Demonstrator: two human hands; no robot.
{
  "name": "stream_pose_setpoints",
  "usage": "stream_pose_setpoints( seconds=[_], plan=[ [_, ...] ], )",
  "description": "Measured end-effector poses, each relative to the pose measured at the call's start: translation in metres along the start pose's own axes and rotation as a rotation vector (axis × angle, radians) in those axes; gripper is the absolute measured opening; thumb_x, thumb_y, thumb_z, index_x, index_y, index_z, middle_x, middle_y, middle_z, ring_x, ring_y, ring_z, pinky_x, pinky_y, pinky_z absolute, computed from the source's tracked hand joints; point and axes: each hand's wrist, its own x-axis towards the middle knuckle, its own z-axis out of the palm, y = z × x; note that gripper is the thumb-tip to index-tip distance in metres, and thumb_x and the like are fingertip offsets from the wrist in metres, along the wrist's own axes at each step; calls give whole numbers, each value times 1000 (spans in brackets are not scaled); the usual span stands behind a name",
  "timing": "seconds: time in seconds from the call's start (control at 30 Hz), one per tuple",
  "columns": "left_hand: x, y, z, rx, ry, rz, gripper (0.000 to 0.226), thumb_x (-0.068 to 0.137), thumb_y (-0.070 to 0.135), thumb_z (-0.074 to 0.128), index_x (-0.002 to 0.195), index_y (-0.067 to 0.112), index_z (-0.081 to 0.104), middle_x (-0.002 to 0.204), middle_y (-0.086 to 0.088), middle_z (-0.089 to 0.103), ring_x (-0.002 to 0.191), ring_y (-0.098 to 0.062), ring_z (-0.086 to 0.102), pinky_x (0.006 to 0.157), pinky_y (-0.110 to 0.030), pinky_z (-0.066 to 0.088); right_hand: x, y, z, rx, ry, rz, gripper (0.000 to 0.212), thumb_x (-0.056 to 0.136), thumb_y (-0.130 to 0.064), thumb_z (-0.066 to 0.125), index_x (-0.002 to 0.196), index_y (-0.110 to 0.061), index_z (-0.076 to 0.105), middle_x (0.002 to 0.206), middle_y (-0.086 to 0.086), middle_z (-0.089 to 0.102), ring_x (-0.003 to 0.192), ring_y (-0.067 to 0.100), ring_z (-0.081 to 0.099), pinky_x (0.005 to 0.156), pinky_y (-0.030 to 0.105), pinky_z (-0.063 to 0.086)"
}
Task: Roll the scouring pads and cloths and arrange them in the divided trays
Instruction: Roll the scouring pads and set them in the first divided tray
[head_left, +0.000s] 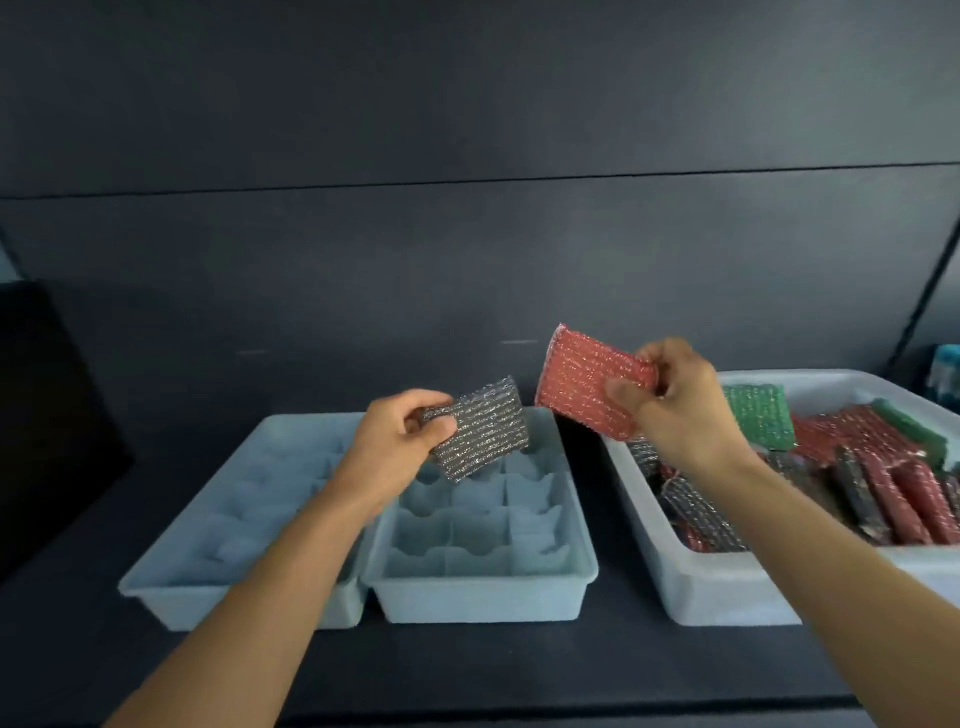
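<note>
- We found the left hand (402, 431) pinching one grey scouring pad (480, 428) by its near-left edge, thumb on the facing side and fingers curled behind.
- That pad was flat and unrolled, in the air over the far end of the right-hand divided tray (483, 597). Its long axis ran from the hand out to the right and slightly upward, with the free end pointing right.
- The right hand (675, 405) gripped one red scouring pad (587, 384) by its right edge, fingers and thumb closed round it.
- The red pad was also flat and unrolled, held higher, above the gap between that tray and the white bin (727, 587). Its long axis sloped up and to the left from the hand, with the free end pointing left.
- The two pads were near each other but apart.
- We counted two divided trays side by side and touching on the dark table (519, 670). The left tray (171, 587) was partly hidden by the left forearm. The right tray showed three compartments across.
- We counted one bin, on the right and apart from the trays. It held a heap of red, grey and green pads (761, 415). At least two were green, but we could not count the rest.
</note>
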Motion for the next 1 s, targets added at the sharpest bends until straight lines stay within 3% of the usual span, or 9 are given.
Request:
stream_pose_setpoints(
  seconds=[0.1, 0.23, 0.3, 0.4, 0.57, 0.63, 0.77, 0.9, 1.0],
  plan=[
    [3, -28, -50, 70, 58, -26, 26, 89, 6, 67, 90, 32, 67, 79, 8, 68, 68, -3, 59, 70, -23, 51, 2, -5, 46, -21, -69, -2, 20, 86, -10, 68, 88, -12, 48, 73, 3, 57, 63, 19, 57, 61, 31, 53],
    [19, -66, -113, 197, 81, -55, 19, 89, 10, 68, 98, 27, 67, 91, 4, 69, 77, -9, 59, 71, -13, 47, 6, -4, 107, 57, -89, 66, 22, 85, -10, 68, 85, -14, 47, 75, 12, 60, 69, 36, 64, 69, 52, 56],
    [32, -88, -143, 258, 94, -63, 21, 88, 13, 70, 95, 32, 67, 93, -1, 70, 81, -15, 61, 76, -22, 47, 8, -7, 140, 144, -79, 117, 20, 87, -10, 67, 83, -13, 47, 75, 12, 59, 68, 33, 65, 67, 51, 58],
    [57, -118, -178, 347, 91, -49, 20, 86, 10, 71, 97, 27, 71, 79, 2, 64, 69, -13, 53, 68, -22, 44, 10, -15, 186, 255, -63, 143, 17, 89, -4, 64, 82, -8, 49, 78, 14, 55, 69, 25, 59, 61, 38, 60],
    [100, -154, -203, 485, 46, 34, 20, 84, 7, 72, 98, 22, 73, 88, 3, 67, 71, -13, 57, 76, -32, 51, 8, -20, 234, 333, -51, 162, 13, 88, 3, 62, 87, 3, 49, 78, 18, 54, 74, 30, 58, 76, 54, 57],
    [113, -168, -206, 526, 10, 49, 20, 83, 9, 74, 97, 24, 74, 92, 5, 68, 78, -15, 60, 81, -36, 52, 8, -20, 246, 339, -46, 169, 13, 87, 6, 61, 86, 3, 49, 77, 18, 54, 73, 30, 58, 72, 50, 59],
    [124, -188, -209, 589, -46, 37, 19, 83, 17, 76, 99, 26, 75, 93, 5, 68, 93, -16, 56, 86, -31, 47, 9, -25, 265, 359, -73, 175, 11, 87, 7, 62, 90, 6, 51, 79, 22, 60, 68, 23, 63, 57, 21, 54],
    [126, -201, -204, 536, -23, 17, 20, 79, 15, 80, 99, 20, 78, 94, 1, 71, 76, -10, 54, 74, -18, 40, 12, -27, 276, 328, -118, 162, 10, 85, 5, 65, 87, 3, 56, 79, 19, 64, 65, 14, 62, 60, 20, 52],
    [125, -207, -200, 516, 4, 11, 21, 77, 16, 82, 97, 19, 78, 90, -1, 73, 71, -11, 57, 70, -18, 40, 19, -22, 281, 162, -97, 133, 13, 80, -2, 73, 80, -10, 63, 71, -1, 66, 63, 6, 56, 65, 24, 47]
  ],
)
